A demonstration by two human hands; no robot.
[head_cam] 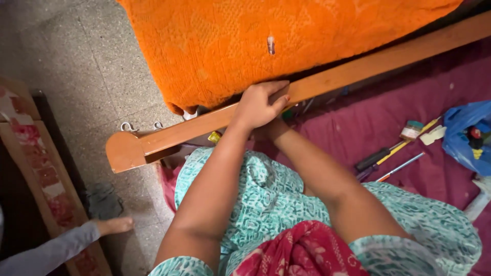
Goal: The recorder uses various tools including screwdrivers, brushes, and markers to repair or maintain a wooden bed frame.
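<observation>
— What fills the frame, biggest first?

— An orange chenille cover (266, 46) across the top centre, draped over something raised. Below it runs a long wooden rail (358, 69), slanting from a rounded end at centre left up to the upper right edge. A maroon cloth (378, 122) spreads over the right side, and grey speckled floor (76, 66) takes the upper left.

— And the person's hands?

— The left hand (258, 105) sits at the centre of the frame, its fingers (273, 88) curled over the top edge of the wooden rail, pressed together and gripping it. The right hand (268, 130) lies just beneath it, tucked under the rail; mostly hidden, so I cannot tell how its fingers stand.

— Anything smaller?

— At the right edge, a blue plastic bag (468, 135). Left of it on the maroon cloth lie a black-handled screwdriver (391, 151), a thin blue-and-orange tool (401, 167) and a small jar (410, 131). Two metal hooks (140, 126) hang near the rail's rounded end. At lower left, another person's hand (113, 225) in a grey sleeve touches a patterned wooden board (46, 179).
</observation>
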